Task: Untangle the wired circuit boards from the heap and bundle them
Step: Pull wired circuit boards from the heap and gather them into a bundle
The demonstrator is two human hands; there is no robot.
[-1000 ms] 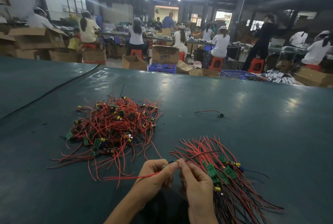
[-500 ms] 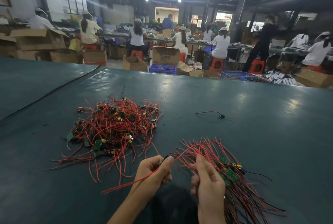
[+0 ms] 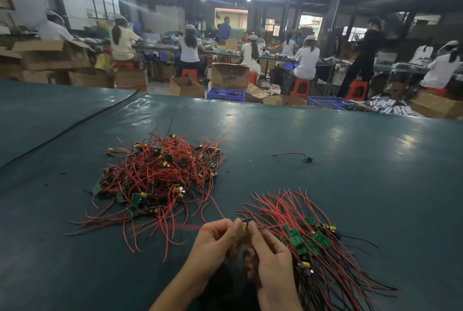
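Note:
A tangled heap (image 3: 160,178) of small green circuit boards with red wires lies left of centre on the dark green table (image 3: 350,185). To its right, by my hands, lies a sorted bundle (image 3: 315,238) with boards side by side and red and black wires fanned out. My left hand (image 3: 215,243) and my right hand (image 3: 270,258) meet at the bundle's left edge. Both pinch one small wired board (image 3: 245,225) with a yellow part between their fingertips. Its red wire blurs off to the left.
One loose wired board (image 3: 307,159) lies alone farther back on the right. A seam (image 3: 75,127) runs across the table's left part. Beyond the table's far edge stand cardboard boxes (image 3: 230,75), blue crates (image 3: 225,94), red stools, and several seated workers.
My hands parted half a second ago, the left one drawing a wired board out, and have come together again at the bundle's edge, both pinching that board. The heap has not moved.

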